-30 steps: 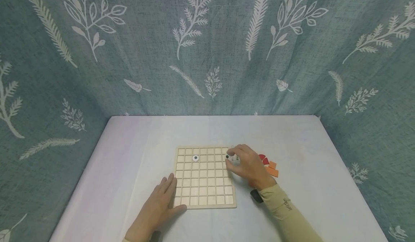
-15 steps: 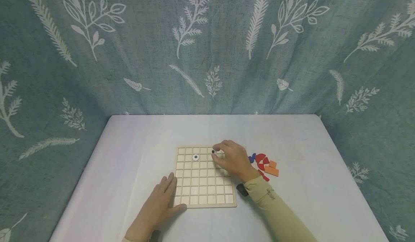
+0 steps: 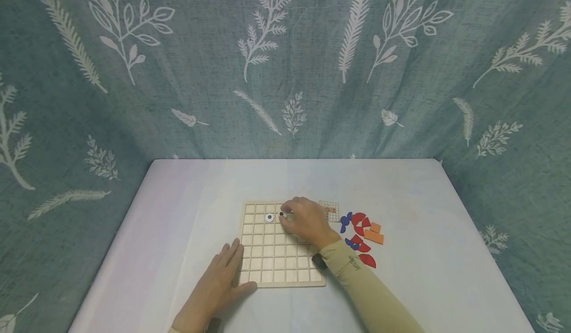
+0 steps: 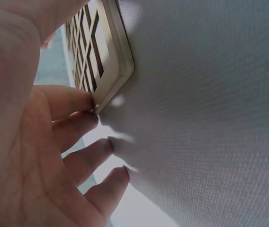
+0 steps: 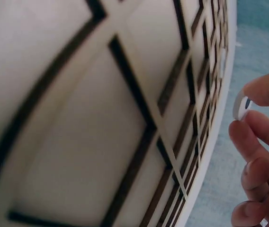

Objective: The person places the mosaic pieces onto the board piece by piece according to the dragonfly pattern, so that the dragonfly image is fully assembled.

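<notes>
"What does the right hand (image 3: 305, 224) have?"
"A small round white disc (image 5: 239, 108), pinched between thumb and fingertips."
"How does it look?"
"Thin, with a smooth pale rim. The right wrist view shows it nearly edge-on, a dark dot on one face."
"Where is it?"
"At the far rows of the square, pale wooden gridded board (image 3: 267, 263); I can't tell if they touch. Just left of it, a second white disc with a dark centre (image 3: 269, 217) lies on the board."
"And the left hand (image 3: 219, 276)?"
"Grasping nothing, fingers relaxed, touching the board's near left corner."
"Off to the right?"
"Flat red pieces (image 3: 368, 260), blue pieces (image 3: 345, 220) and orange rectangles (image 3: 373, 237)."
</notes>
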{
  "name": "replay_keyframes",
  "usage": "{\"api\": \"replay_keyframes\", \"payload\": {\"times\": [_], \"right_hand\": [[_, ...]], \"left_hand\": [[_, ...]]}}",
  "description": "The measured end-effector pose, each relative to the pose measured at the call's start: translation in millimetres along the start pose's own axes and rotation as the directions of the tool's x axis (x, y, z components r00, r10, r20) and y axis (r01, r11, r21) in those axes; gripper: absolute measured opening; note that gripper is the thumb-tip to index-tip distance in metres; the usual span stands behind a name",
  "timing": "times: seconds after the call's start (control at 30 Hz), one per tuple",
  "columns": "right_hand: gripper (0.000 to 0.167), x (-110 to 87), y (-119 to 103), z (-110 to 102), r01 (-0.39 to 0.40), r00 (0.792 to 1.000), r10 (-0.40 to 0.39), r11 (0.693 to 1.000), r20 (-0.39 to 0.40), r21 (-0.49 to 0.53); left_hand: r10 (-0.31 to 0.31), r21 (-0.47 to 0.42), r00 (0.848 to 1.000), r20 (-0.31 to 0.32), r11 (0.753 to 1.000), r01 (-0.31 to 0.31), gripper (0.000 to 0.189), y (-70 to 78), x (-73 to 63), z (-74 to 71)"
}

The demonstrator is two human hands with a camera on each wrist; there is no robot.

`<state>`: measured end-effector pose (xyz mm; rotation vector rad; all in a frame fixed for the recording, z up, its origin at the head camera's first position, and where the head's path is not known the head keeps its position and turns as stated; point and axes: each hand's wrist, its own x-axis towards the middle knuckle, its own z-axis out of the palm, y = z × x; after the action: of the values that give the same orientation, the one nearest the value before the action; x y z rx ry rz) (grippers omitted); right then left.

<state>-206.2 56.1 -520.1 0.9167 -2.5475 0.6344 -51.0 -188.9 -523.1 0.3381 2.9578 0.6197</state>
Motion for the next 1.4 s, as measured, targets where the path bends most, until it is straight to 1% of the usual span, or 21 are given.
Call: {"api": "replay_keyframes", "payload": {"times": [0.13, 0.33, 0.5, 0.63, 0.87, 1.1, 1.17, 1.4], "right_hand": [[0.016, 2.9, -2, 3, -0.012, 0.998, 0.014, 1.0, 0.066, -0.023], [0.015, 5.9, -4, 8, -0.032, 0.992, 0.037, 0.998, 0.117, -0.05], [0.014, 7.5, -7, 10, -0.062, 0.986, 0.071, 0.996, 0.151, -0.06], [0.012, 7.4, -9, 10, -0.078, 0.983, 0.088, 0.995, 0.16, -0.066], [0.01, 5.5, -13, 12, -0.073, 0.983, 0.078, 0.997, 0.164, -0.033], [0.012, 4.4, -16, 12, -0.127, 0.974, 0.128, 0.992, 0.188, -0.019], [0.012, 4.2, -16, 12, -0.134, 0.973, 0.135, 0.991, 0.186, -0.017], [0.016, 1.5, -14, 11, -0.149, 0.967, 0.147, 0.989, 0.207, -0.008]], "left_hand": [[0.011, 0.003, 1.0, -0.007, 1.0, -0.011, 0.096, 0.1, 0.4, -0.6], [0.021, 0.0, 0.999, -0.026, 1.0, -0.021, 0.095, 1.2, 0.3, -0.3], [0.012, 0.005, 1.0, -0.017, 1.0, -0.012, 0.095, 1.7, 1.4, 0.5], [0.019, 0.007, 0.999, -0.027, 1.0, -0.019, 0.095, 1.8, 1.5, 1.2], [0.014, 0.013, 1.0, -0.027, 1.0, -0.014, 0.095, 2.2, 1.0, 1.0], [0.016, 0.004, 1.0, -0.027, 1.0, -0.016, 0.095, 2.1, 1.0, 0.0], [0.019, 0.005, 0.999, -0.032, 1.0, -0.018, 0.095, 1.7, 1.1, 0.4], [0.001, 0.015, 1.0, -0.017, 1.0, -0.001, 0.096, 1.3, 1.4, 1.9]]}}
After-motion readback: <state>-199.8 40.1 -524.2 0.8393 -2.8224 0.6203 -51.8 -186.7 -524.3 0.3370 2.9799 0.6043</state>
